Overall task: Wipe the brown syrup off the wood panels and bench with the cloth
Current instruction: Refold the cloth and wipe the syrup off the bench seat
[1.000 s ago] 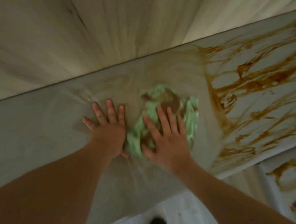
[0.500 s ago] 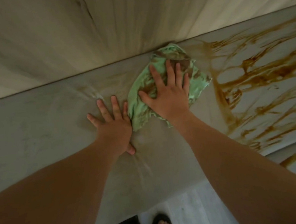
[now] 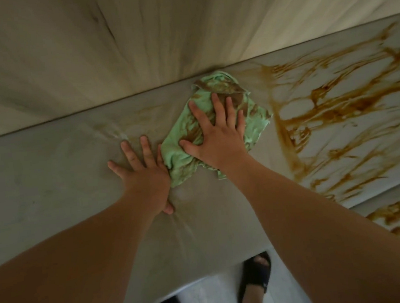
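The pale bench [image 3: 50, 178] bears a green cloth [image 3: 179, 151] under the flat right hand [image 3: 218, 144]. Brown syrup [image 3: 336, 109] streaks right of it, with perhaps faint smears beyond the flat left hand [image 3: 145, 176].

dim, warm light, brighter toward the upper right; soft focus throughout, with wide-angle stretching at the edges.

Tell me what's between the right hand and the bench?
The syrup-stained green cloth, pressed flat under the right hand onto the bench; the head view shows it.
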Tool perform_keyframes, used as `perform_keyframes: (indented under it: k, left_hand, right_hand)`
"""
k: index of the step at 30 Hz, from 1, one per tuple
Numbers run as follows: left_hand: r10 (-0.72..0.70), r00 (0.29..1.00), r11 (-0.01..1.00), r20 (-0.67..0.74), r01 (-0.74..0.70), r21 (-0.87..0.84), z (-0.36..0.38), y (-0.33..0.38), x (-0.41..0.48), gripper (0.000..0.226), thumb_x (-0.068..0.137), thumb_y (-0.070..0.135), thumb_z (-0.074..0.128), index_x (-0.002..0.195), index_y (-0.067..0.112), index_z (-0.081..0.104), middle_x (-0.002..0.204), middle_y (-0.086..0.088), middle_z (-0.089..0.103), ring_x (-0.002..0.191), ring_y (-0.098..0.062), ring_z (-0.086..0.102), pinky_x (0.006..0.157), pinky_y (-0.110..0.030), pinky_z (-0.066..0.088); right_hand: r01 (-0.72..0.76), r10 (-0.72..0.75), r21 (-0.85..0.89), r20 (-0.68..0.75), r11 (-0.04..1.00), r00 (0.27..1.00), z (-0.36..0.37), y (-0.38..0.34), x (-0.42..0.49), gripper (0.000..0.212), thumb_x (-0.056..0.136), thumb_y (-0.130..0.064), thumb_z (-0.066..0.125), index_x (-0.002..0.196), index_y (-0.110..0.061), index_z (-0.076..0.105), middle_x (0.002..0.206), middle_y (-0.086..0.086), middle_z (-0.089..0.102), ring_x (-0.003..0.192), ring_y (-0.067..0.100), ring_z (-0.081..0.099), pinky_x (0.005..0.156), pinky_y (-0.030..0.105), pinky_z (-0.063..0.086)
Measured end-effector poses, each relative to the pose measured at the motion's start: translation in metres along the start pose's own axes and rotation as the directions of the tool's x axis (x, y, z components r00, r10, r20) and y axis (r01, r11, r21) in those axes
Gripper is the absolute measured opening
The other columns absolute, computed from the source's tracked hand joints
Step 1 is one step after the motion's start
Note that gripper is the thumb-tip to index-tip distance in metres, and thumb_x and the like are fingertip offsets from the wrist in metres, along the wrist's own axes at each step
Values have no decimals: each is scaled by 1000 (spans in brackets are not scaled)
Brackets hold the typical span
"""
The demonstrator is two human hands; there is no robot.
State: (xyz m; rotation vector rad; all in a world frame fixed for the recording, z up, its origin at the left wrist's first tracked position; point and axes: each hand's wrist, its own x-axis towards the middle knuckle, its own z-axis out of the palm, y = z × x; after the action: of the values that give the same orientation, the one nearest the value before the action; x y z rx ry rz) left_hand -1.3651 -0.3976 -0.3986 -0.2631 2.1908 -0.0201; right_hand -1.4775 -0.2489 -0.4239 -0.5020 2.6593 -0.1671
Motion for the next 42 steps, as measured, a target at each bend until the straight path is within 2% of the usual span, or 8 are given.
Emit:
perform_keyframes:
  k: [9, 14, 19, 26, 30, 34, 39, 42]
  left_hand:
    - [11, 998, 1000, -66, -11, 2, -15, -7, -21, 149, 64, 76, 77, 160, 19, -20, 166, -19, -27, 149, -59, -14, 115, -77, 15]
    - [-181, 954, 965, -240, 126, -229, -65, 20, -22, 78, 91, 69, 27, 140, 18, 59, 148, -12, 53, 152, -36, 25, 118, -75, 10]
    - [-159, 911, 967, -380, 66, -247, -90, 100, -6, 73, 95, 53, 39, 153, 9, 37, 158, -12, 40, 157, -33, 15, 118, -74, 13]
    - [-80, 842, 966, -534, -65, -248, -114, 177, 10, 73, 87, 54, 53, 137, 1, 43, 142, -20, 44, 134, -41, 39, 111, -54, 37]
    - [-33, 952, 967, -305, -46, -249, -126, 209, 28, 116, 81, 77, 54, 160, 4, 10, 167, -20, 7, 155, -39, 6, 121, -60, 23]
    - [25, 989, 994, -143, -40, -104, -129, 215, 47, 141, 74, 86, 60, 159, 2, -16, 167, -24, -21, 155, -46, -15, 118, -69, 23]
    - [73, 992, 996, -103, -77, -34, -126, 207, 49, 143, 78, 74, 71, 156, 2, -25, 163, -26, -30, 154, -47, -18, 120, -67, 23]
    - [33, 993, 999, -116, -34, -4, -119, 214, 54, 137, 79, 72, 71, 160, 7, -18, 165, -24, -27, 154, -47, -18, 120, -67, 21]
  right_hand:
    - [226, -228, -99, -7, 969, 974, -29, 51, 22, 109, 69, -99, 41, 160, -54, 1, 173, 0, 0, 159, 32, -5, 126, 58, 3]
    - [-236, 232, -37, -77, 971, 970, -60, 171, 34, 116, 70, -103, 30, 163, -43, -3, 174, 7, -5, 159, 34, -6, 125, 57, 0]
    - [-497, 498, 54, -11, 866, 867, -62, 200, 18, 100, 85, -91, 16, 162, -35, -17, 172, 12, -18, 156, 43, -15, 123, 66, -1]
    - [262, -263, -150, 15, 953, 965, -79, 191, 55, 85, 86, -89, 31, 160, -55, 7, 173, -6, 4, 159, 32, -3, 127, 57, 1]
    - [-170, 171, -82, 6, 982, 985, -113, 265, 82, 105, 74, -101, 20, 161, -50, -9, 174, 1, -6, 159, 35, -8, 125, 60, 0]
    - [-551, 544, 113, 87, 827, 835, -124, 302, 82, 107, 82, -94, 25, 162, -37, -18, 171, 7, -23, 156, 42, -17, 123, 65, -2]
    - [-523, 523, 239, 70, 818, 850, -107, 230, 96, 97, 96, -75, 30, 164, -22, -15, 168, 16, -26, 152, 48, -25, 122, 66, -11]
    - [-229, 226, 130, 40, 965, 973, -88, 164, 90, 92, 97, -72, 32, 166, -24, -5, 171, 15, -17, 153, 47, -21, 121, 66, -13]
